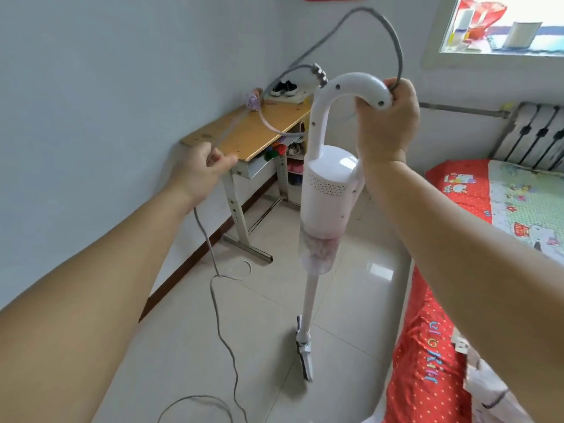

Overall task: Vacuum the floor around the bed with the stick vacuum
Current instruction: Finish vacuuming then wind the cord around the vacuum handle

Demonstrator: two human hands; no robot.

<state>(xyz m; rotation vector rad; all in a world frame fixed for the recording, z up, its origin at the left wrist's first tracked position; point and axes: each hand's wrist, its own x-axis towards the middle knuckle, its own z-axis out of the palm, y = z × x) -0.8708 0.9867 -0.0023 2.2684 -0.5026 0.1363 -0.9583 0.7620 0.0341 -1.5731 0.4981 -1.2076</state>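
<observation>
Head view, looking down the gap between wall and bed (433, 346): the red spotted cover hangs over the bed's edge on the right, a wooden desk (253, 132) stands against the wall on the left, and pale glossy tiles run between them.

The stick vacuum (328, 203) stands nearly upright in that gap, its floor head (303, 352) turned edge-on down on the tiles close to the bed. It looks top-heavy to me, with the fat motor body and dust cup high on a thin stiff tube, so the curved handle is the sensible place to hold it. The plastic looks smooth and could slip in a loose grip.

The right hand (387, 120) is wrapped round the end of that handle. The left hand (203, 169) pinches the grey cord (219, 315), which is limp and loops over the handle and trails across the floor. I'd keep it held aside, clear of the floor head.
</observation>
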